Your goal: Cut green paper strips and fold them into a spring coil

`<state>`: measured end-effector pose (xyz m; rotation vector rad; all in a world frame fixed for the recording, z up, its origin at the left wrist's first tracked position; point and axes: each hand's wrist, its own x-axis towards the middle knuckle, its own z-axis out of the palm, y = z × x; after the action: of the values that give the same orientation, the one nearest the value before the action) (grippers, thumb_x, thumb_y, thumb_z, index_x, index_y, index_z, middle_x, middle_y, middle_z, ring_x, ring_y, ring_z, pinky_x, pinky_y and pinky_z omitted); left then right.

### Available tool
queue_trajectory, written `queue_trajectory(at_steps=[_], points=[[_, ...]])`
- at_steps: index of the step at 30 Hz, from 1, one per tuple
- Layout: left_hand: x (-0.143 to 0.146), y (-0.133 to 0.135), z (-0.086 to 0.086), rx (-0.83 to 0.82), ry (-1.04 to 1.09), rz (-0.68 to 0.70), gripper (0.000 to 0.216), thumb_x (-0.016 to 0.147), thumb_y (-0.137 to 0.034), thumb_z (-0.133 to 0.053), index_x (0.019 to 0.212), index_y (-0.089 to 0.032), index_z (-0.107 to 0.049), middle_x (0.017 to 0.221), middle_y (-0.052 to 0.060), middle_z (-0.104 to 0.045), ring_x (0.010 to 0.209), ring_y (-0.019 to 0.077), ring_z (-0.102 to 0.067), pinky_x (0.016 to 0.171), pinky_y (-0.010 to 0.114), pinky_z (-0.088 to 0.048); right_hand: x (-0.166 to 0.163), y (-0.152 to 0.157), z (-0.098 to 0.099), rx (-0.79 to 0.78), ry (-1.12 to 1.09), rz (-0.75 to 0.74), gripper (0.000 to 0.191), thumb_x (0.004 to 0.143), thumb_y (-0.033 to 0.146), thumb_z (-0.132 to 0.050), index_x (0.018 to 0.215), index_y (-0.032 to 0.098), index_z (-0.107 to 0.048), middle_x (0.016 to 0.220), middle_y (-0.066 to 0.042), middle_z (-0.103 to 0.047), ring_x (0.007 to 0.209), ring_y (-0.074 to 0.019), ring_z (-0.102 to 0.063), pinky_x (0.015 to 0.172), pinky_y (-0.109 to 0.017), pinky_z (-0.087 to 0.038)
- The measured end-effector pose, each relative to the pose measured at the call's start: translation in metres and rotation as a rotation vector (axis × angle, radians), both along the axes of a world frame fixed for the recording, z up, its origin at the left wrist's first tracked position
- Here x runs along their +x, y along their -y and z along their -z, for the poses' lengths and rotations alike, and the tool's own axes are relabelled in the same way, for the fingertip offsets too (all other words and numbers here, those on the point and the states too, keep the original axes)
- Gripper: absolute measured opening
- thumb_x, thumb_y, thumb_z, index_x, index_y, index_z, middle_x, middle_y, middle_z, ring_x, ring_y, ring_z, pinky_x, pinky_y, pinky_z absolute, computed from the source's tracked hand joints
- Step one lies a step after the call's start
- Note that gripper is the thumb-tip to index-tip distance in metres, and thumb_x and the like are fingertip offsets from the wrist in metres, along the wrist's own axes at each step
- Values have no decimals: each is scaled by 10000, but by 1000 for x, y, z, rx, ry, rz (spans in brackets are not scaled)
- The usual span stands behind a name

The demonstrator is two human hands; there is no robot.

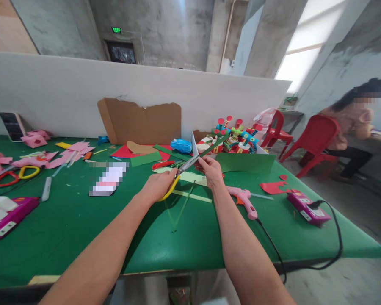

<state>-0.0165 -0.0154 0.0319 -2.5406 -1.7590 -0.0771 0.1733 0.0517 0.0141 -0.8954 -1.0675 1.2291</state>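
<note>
In the middle of the green table, my left hand [163, 183] is closed on a pair of scissors; their yellow handle loop [171, 189] shows below my fingers. The metal blades [188, 164] point up and right, meeting the fingertips of my right hand [211, 170]. That hand pinches a dark green paper strip [218, 143], which slants up to the right. Under my hands lie a pale green paper strip [193, 195] and a thin folded green strip [183, 208]. A folded green paper spring [178, 164] lies just behind the scissors.
A pink glue gun [246, 201] with a cord lies right of my right forearm, near a purple power strip [309, 208]. Behind stands a box of colourful paper figures [238, 137]. More scissors [28, 171] and pink paper lie left. A person sits at the far right.
</note>
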Motion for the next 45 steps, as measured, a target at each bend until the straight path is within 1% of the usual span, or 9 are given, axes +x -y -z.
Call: queue_trajectory(at_steps=[7, 12, 16, 23, 32, 39, 45], points=[[0, 0, 0, 1, -2, -4, 334, 907, -238, -329, 1230, -193, -404, 1072, 140, -647, 846, 274, -665, 659, 350, -497, -1, -1, 5, -10, -4, -30, 313, 581, 439, -795, 682, 194, -629, 629, 2, -695, 655, -168, -679, 641, -276, -555], [1, 0, -1, -3, -15, -3, 315, 910, -232, -332, 1214, -197, -408, 1077, 137, -647, 851, 266, -662, 663, 338, -494, -1, -2, 4, -21, -12, -24, 339, 564, 450, -800, 692, 189, -624, 636, 1, -699, 663, -170, -683, 632, -267, -552], [2, 1, -1, 3, -18, -11, 320, 912, -228, -324, 1221, -195, -404, 1084, 135, -648, 848, 276, -664, 665, 352, -497, -1, -1, 4, -19, -23, -25, 342, 561, 449, -805, 685, 189, -622, 633, 4, -696, 660, -167, -683, 613, -257, -549], [1, 1, 0, 12, -1, -6, 299, 923, -258, -311, 1196, -200, -419, 1104, 133, -649, 842, 279, -669, 664, 361, -500, -1, -1, 4, -15, -30, -32, 333, 566, 440, -810, 681, 190, -623, 638, 7, -693, 656, -159, -679, 630, -262, -560], [0, -1, 2, 31, 0, 4, 282, 928, -270, -314, 1179, -199, -423, 1039, 124, -666, 825, 274, -673, 648, 347, -496, -1, 1, 1, -24, -36, -20, 336, 556, 431, -818, 686, 187, -628, 657, 4, -697, 643, -154, -675, 615, -255, -553], [-1, -1, 2, 40, -10, 4, 297, 931, -277, -294, 1179, -198, -435, 1072, 129, -660, 817, 282, -670, 639, 356, -497, 1, 0, -4, -22, -98, 32, 331, 526, 414, -829, 662, 190, -627, 581, 26, -663, 575, -137, -644, 567, -245, -537], [-3, -2, 3, 32, -11, 3, 305, 920, -274, -324, 1203, -216, -421, 1077, 121, -655, 829, 260, -665, 642, 333, -492, 0, -1, -2, -36, -87, 22, 329, 517, 410, -832, 651, 190, -627, 570, 27, -660, 574, -132, -643, 576, -238, -538]])
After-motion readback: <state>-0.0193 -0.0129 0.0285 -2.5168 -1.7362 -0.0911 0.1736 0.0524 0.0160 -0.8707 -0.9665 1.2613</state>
